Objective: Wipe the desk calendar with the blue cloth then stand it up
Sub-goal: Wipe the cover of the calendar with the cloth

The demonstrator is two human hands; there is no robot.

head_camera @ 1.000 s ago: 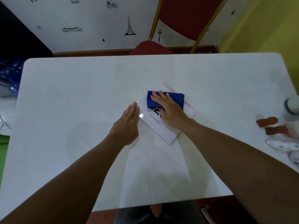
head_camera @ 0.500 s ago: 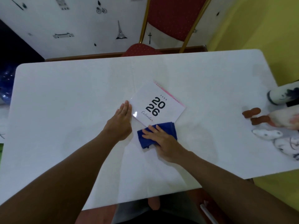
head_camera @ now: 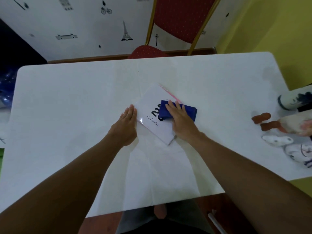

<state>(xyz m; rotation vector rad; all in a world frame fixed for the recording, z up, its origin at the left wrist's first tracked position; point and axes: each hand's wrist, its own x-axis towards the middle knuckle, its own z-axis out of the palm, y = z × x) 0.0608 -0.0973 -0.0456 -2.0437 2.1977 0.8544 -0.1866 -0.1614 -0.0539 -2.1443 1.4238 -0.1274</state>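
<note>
A white desk calendar (head_camera: 152,108) with black digits and the word "Calendar" lies flat and turned at an angle in the middle of the white table (head_camera: 67,98). A folded blue cloth (head_camera: 190,111) rests on its right half and covers part of the digits. My right hand (head_camera: 181,120) presses flat on the cloth, fingers spread. My left hand (head_camera: 125,125) lies flat on the table with its fingertips against the calendar's left edge.
Soft toys (head_camera: 287,132) and a white-and-blue bottle (head_camera: 294,100) lie at the table's right edge. A red chair (head_camera: 179,22) stands behind the far edge. My knees show below the near edge.
My right hand has slid the blue cloth from the calendar's near corner up and right onto the printed face. The left hand has stayed at the left edge.
</note>
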